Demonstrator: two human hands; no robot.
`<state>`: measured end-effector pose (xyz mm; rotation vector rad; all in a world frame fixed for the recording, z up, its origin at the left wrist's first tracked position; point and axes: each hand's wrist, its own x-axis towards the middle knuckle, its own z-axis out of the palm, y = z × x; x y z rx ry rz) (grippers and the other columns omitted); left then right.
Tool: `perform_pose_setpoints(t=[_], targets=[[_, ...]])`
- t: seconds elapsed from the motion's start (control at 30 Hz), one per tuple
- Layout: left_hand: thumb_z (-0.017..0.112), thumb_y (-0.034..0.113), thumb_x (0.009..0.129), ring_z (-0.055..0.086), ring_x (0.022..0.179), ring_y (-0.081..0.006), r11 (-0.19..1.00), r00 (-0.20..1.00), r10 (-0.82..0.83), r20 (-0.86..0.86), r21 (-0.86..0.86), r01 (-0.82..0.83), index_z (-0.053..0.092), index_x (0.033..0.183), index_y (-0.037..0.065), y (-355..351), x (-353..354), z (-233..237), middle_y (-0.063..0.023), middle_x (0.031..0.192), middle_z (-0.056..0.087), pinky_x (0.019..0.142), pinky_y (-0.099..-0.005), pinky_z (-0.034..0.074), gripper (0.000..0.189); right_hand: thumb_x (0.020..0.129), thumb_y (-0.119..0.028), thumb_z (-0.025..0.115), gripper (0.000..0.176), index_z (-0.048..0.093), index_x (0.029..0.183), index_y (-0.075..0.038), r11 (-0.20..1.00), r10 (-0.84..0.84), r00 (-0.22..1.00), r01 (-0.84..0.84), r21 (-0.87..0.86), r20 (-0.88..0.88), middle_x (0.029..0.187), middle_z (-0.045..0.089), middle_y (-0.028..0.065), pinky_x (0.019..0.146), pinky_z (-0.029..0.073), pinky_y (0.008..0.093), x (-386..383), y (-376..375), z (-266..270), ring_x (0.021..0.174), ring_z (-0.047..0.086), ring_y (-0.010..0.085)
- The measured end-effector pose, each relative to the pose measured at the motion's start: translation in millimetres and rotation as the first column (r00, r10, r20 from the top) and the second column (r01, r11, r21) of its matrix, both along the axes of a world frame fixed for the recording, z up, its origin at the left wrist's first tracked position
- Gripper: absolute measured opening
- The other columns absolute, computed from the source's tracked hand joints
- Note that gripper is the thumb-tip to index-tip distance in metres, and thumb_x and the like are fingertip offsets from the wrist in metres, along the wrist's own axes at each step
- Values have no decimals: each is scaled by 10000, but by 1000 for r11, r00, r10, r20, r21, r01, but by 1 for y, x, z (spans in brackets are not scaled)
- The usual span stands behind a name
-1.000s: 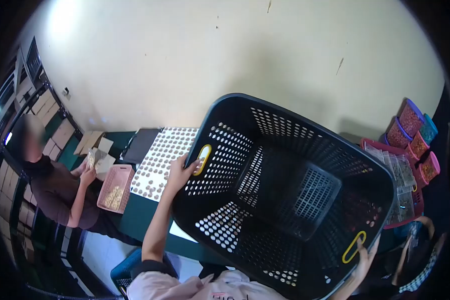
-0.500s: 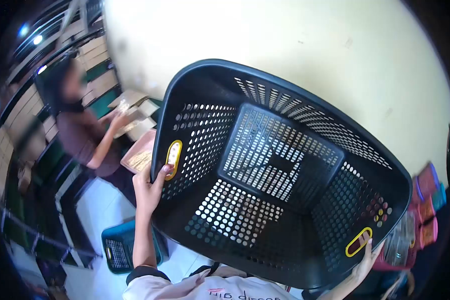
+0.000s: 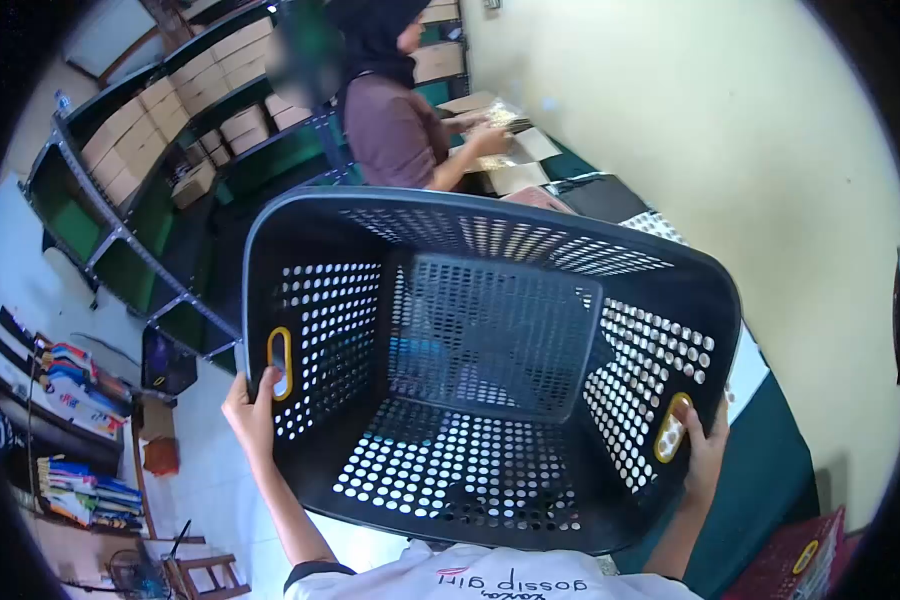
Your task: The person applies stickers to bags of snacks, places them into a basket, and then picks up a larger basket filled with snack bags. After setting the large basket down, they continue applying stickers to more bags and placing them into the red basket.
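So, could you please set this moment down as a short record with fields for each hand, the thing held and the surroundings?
Left: the left hand grips the black perforated plastic basket at its left yellow-rimmed handle slot.
Right: the right hand grips the right yellow-rimmed handle slot.
Basket state: lifted, opening tipped toward the camera, nothing inside.
Nearby: a co-worker in a brown top at the green table; green metal shelves of cardboard boxes.

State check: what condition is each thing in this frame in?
black basket: empty, held up, tilted, opening toward the camera
left hand: closed on the basket's left handle
right hand: closed on its right handle
shelf cartons: closed, stacked in rows
co-worker's hands: on packaging at the table
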<state>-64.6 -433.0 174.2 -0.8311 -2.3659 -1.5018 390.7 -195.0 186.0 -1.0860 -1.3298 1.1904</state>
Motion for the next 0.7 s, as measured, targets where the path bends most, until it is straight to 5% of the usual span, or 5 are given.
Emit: perform_pose_setpoints(t=[0.07,0.23,0.33,0.5,0.7], targets=[[625,117,774,450,539,-43,986,992,115,-60,-113,-121,557,735,-46,-22,-21,-16,-87,580,578,481,-238,351,181,825,-32,511,459,352,1250,34,994,96,995,-96,-59,-6,1101,524,115,845,430,290,-38,20,-27,955,546,181],[638,133,765,511,521,-91,975,967,183,-179,-92,-202,534,689,-47,-90,-50,-13,-118,590,584,479,-268,380,221,810,-21,515,367,442,1169,1,939,306,951,-310,-150,-45,928,563,40,759,452,230,-130,8,-55,815,553,102],[649,173,748,431,471,-99,930,955,272,-116,-225,-292,531,660,-26,-119,-81,-41,-146,553,540,461,-299,364,247,785,-19,519,376,445,1154,-16,898,418,908,-414,-150,-3,946,554,48,749,479,242,-171,15,-86,833,556,118],[635,210,737,539,534,-309,804,921,355,-163,-449,-390,568,752,-24,-106,-147,-125,-186,609,549,515,-371,399,244,779,41,457,378,431,1156,15,865,459,888,-445,-233,5,894,532,41,686,444,225,-237,38,-177,765,509,96],[630,198,711,592,627,-316,819,902,408,140,-492,-294,638,810,46,-75,-204,-233,-172,685,598,565,-384,441,182,773,56,418,332,459,1099,7,867,465,878,-425,-261,114,901,550,63,668,441,243,-283,68,-302,736,529,128]])
